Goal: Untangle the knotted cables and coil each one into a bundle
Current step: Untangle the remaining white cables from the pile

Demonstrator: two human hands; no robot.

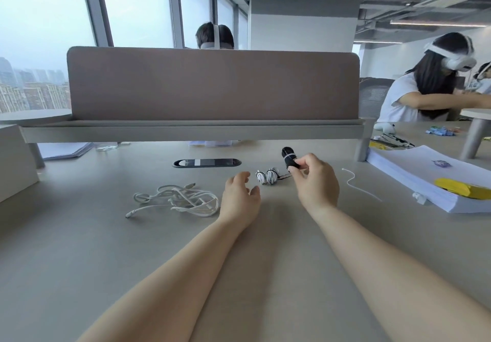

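**Mia:** So, where are the cables?

**Ben:** The white cables (180, 199) lie in a messy heap on the tabletop (159, 248), just to the left of the left hand (240, 196). They are knotted and not touching the hand.

**Mia:** What is that hand doing?

**Ben:** Nothing much. Its fingers are loose and a bit bent, and it holds nothing.

**Mia:** And the other one?

**Ben:** The right hand (316, 182) pinches a black bundle (288, 156) with its thumb and fingers. The bundle sticks out past the fingertips and has a white band round it. I think that one is done.

**Mia:** What sits between the two hands?

**Ben:** Two small striped bundles (267, 177), black and white, just ahead of the left hand's fingertips. To the right of the right hand lies a thin white strand (356, 186). I cannot tell if it is a tie or a cable.

**Mia:** How will the white heap feel?

**Ben:** Light and soft, I guess. The cables look thin and floppy, so they should bend easily. They may be a bit smooth and slip. Pulling hard could make the knots tighter. I would take hold of a loose plug end near the left of the heap and follow it through the loops.

**Mia:** Any words or names to read?

**Ben:** No, I can read no writing on anything.
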